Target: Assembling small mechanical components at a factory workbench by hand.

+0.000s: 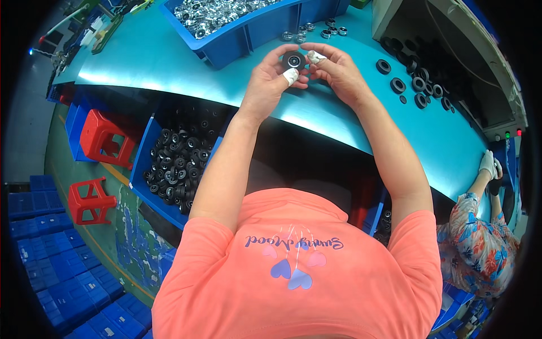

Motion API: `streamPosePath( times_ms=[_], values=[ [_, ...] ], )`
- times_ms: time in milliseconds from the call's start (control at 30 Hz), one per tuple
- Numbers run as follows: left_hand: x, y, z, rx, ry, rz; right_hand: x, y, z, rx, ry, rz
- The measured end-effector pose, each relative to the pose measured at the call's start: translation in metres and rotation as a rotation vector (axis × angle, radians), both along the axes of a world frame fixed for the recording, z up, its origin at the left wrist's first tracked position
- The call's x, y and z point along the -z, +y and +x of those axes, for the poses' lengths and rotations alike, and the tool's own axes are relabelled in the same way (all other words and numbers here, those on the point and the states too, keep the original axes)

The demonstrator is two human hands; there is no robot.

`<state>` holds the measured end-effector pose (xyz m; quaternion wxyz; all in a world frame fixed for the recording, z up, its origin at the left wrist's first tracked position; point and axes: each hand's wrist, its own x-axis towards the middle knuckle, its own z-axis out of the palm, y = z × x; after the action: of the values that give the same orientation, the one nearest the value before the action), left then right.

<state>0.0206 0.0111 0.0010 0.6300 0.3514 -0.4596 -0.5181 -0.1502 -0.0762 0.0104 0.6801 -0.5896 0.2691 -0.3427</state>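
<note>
Over the teal worktable, a small wheel (293, 60) with a black rubber tyre and a silver-rimmed hub is held up between my two hands. My left hand (269, 79) grips its left side, fingers curled around and the thumb near its lower edge. From the other side, my right hand (339, 73) closes in with thumb and fingertips at the tyre's right edge. Both thumbs have white wrapping on them. Just beyond my hands lie several loose silver hubs (301, 35). Off to the right, black tyres (418, 84) are scattered over the tabletop.
A blue bin (226, 53) of shiny hubs stands at the back. Below the table's front edge, another blue bin (141, 189) holds black wheels. Red stools (91, 201) and stacked blue crates (73, 271) are at left. A co-worker's gloved hand (489, 163) rests at the right.
</note>
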Motion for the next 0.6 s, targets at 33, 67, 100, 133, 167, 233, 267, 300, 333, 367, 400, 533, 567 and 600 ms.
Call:
streamPosePath(
  times_ms=[33, 67, 100, 133, 167, 233, 267, 300, 333, 367, 400, 533, 567, 600],
  values=[
    [0.001, 0.0, 0.0, -0.016, -0.017, -0.005, 0.0, 0.0, -0.001, 0.013, 0.016, -0.038],
    [0.003, -0.001, 0.0, -0.032, -0.033, -0.01, 0.0, 0.0, -0.001, 0.026, 0.032, -0.075],
    [0.003, 0.0, 0.0, -0.047, -0.051, -0.013, 0.0, 0.0, -0.001, 0.031, 0.058, -0.095],
    [0.003, 0.001, -0.001, -0.071, -0.079, -0.01, 0.001, 0.0, 0.0, 0.036, 0.083, -0.115],
    [0.002, 0.002, -0.002, -0.095, -0.107, -0.008, 0.001, 0.0, 0.001, 0.041, 0.109, -0.135],
    [0.003, 0.004, -0.004, -0.141, -0.158, 0.013, 0.003, 0.001, 0.003, 0.05, 0.156, -0.159],
    [0.004, 0.004, -0.005, -0.163, -0.183, 0.031, 0.004, 0.002, 0.003, 0.054, 0.179, -0.17],
    [0.003, 0.004, -0.006, -0.188, -0.207, 0.048, 0.004, 0.002, 0.003, 0.043, 0.214, -0.183],
    [0.001, 0.006, -0.008, -0.23, -0.314, 0.03, 0.003, 0.003, 0.003, 0.032, 0.248, -0.196],
    [-0.002, 0.008, -0.009, -0.272, -0.42, 0.012, 0.003, 0.004, 0.004, 0.02, 0.283, -0.208],
    [-0.003, 0.01, -0.012, -0.312, -0.525, -0.006, 0.006, 0.002, 0.003, -0.027, 0.287, -0.236],
    [0.007, 0.004, -0.015, -0.573, -0.845, -0.236, 0.013, -0.004, 0.0, -0.115, 0.338, -0.321],
    [0.009, 0.004, -0.015, -0.571, -0.835, -0.207, 0.013, -0.004, 0.0, -0.112, 0.361, -0.335],
    [0.01, 0.004, -0.015, -0.573, -0.826, -0.178, 0.01, -0.002, 0.001, -0.101, 0.341, -0.304]
  ],
)
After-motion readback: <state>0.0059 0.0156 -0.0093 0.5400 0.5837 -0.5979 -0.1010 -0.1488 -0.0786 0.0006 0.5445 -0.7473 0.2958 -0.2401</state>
